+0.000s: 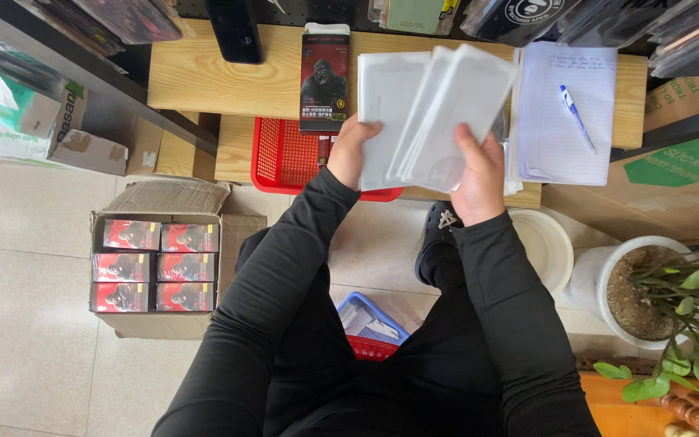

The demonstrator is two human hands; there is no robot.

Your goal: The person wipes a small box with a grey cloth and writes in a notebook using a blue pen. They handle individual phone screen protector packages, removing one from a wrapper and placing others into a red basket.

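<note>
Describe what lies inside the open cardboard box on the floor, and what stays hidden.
The cardboard box holds six red-and-black packets, set in three rows of two. Only this top layer shows; anything beneath it is covered.

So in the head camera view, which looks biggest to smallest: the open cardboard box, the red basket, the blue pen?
1. Open cardboard box of red packs, largest.
2. Red basket; partly hidden by the left hand, so its full size is unsure.
3. Blue pen on the notepad, smallest.

Left hand, right hand raised, gripping
</note>
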